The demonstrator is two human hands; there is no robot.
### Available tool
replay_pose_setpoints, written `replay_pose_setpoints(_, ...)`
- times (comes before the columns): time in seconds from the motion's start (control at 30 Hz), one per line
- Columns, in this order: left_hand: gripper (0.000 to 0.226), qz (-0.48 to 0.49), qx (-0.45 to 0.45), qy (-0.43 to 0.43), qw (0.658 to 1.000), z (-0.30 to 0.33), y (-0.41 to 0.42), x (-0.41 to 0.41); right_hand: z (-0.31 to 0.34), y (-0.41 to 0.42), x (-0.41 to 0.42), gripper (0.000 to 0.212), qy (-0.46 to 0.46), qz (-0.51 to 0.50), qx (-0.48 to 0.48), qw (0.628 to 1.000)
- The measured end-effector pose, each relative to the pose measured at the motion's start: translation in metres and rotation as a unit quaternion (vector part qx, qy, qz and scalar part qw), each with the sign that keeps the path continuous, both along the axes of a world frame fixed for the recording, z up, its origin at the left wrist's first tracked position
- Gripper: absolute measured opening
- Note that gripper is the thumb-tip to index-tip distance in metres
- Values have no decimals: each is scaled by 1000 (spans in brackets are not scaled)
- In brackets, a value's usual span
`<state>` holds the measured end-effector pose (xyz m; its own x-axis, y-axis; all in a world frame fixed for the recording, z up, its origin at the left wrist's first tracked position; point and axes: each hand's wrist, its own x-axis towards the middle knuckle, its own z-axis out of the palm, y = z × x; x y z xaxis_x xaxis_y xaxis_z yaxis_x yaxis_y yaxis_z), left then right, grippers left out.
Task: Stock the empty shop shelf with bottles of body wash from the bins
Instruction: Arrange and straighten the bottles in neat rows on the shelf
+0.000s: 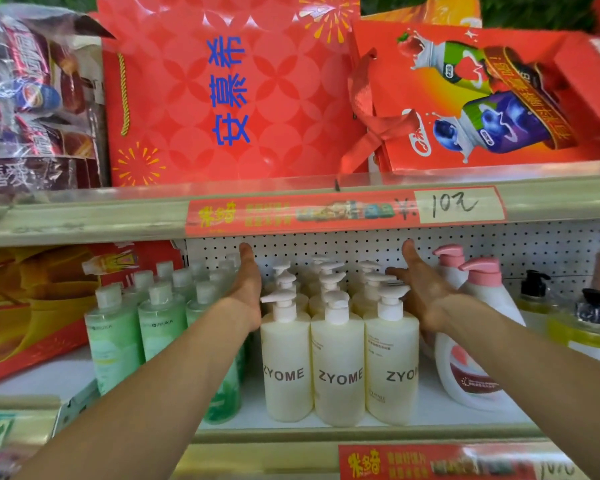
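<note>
Several cream ZYOME pump bottles stand in three rows on the white shelf, running back to the pegboard. My left hand reaches in along the left side of the block with straight fingers, its palm against the bottles. My right hand lies flat along the right side, fingers extended toward the back. Neither hand grips a bottle. The rear bottles are partly hidden behind the front ones.
Green capped bottles stand left of my left arm. White bottles with pink pumps stand to the right, then yellow bottles with black pumps. Red gift bags fill the shelf above. A red-yellow box sits far left.
</note>
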<state>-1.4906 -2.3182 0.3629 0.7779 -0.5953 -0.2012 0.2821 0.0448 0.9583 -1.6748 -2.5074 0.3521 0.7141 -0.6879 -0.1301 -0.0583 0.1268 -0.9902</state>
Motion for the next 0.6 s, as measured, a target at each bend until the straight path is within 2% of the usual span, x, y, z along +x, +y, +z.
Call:
replay_pose_setpoints(0.07, 105, 12, 6, -9, 1000, -5, -5, 4, -7, -14, 9, 117, 8, -7, -24, 1000)
replay_pose_setpoints(0.1, 104, 11, 7, -12, 1000, -7, -7, 6, -8, -18, 12, 113, 8, 4, -39, 999)
replay_pose_setpoints(0.17, 108, -2, 18, -14, 1000, -8, -9, 8, -8, -13, 14, 83, -15, 11, -56, 998)
replay_pose_setpoints(0.2, 109, -6, 27, -17, 999, -8, -10, 9, -8, -12, 14, 74, -27, 11, -56, 998)
replay_pose_setpoints(0.37, 115, 3, 50, -49, 998, -13, -12, 12, -9, -21, 16, 92, -3, 18, -61, 998)
replay_pose_setpoints(0.5, 132, 2, 51, -43, 998, -20, -15, 22, -13, -19, 19, 76, -49, -8, -42, 998)
replay_pose_setpoints(0.6, 118, 9, 35, -30, 999, -20, -9, 15, -12, -14, 14, 92, -18, 12, -55, 998)
